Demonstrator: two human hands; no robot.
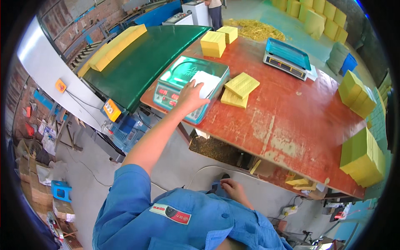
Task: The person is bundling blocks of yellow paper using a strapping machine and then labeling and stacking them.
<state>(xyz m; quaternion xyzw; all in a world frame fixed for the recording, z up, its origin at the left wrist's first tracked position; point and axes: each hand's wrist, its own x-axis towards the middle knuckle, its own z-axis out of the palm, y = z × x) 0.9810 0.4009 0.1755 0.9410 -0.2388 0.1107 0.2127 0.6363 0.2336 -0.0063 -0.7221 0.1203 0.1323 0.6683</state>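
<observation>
At the near left corner of the worn red table [300, 133], a scale [166, 95] is topped by paper [209, 79], touched and partly covered by the left hand [192, 98], its thumb spread from the fingers. The left edge is flanked by a green belt [154, 54]; yellow blocks [362, 156] are stacked by the right edge. Below the near edge, the right hand [234, 189] is seen half-curled; whether anything is held cannot be told. A distant person [216, 12] is cut off above.

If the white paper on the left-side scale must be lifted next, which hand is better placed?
Probably the left hand: it reaches the white paper on the scale. The right hand is low, away from the table.
</observation>
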